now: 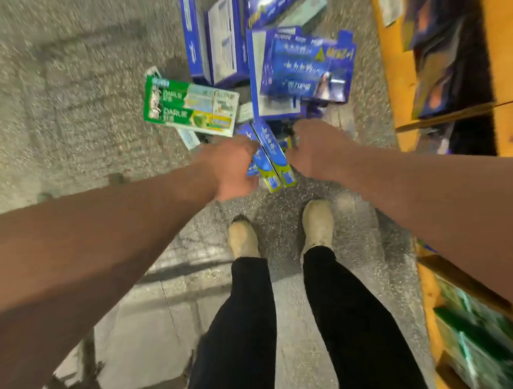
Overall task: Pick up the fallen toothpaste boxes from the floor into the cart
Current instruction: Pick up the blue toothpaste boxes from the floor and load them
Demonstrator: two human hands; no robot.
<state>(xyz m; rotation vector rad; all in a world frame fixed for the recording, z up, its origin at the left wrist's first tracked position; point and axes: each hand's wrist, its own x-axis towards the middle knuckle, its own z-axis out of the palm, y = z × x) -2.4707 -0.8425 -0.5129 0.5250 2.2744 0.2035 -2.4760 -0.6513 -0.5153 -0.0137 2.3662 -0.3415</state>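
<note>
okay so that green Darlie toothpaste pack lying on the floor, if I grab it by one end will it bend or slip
The green Darlie pack looks like a flat, rigid carton, so it should probably stay stiff. Its printed surface seems glossy, so perhaps slightly slippery. It overlaps other boxes, so lifting it might shift them.

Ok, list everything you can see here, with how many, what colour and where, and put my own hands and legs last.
blue boxes: a heap, count unclear, floor ahead
green twin-pack: one, green and white, left edge of the heap
slim blue-and-green boxes: at least two, between both hands
shelving: yellow, stocked, along the right
floor: grey, speckled
left hand: on the slim boxes
right hand: on the slim boxes
shoes: two, beige
trousers: black
</note>
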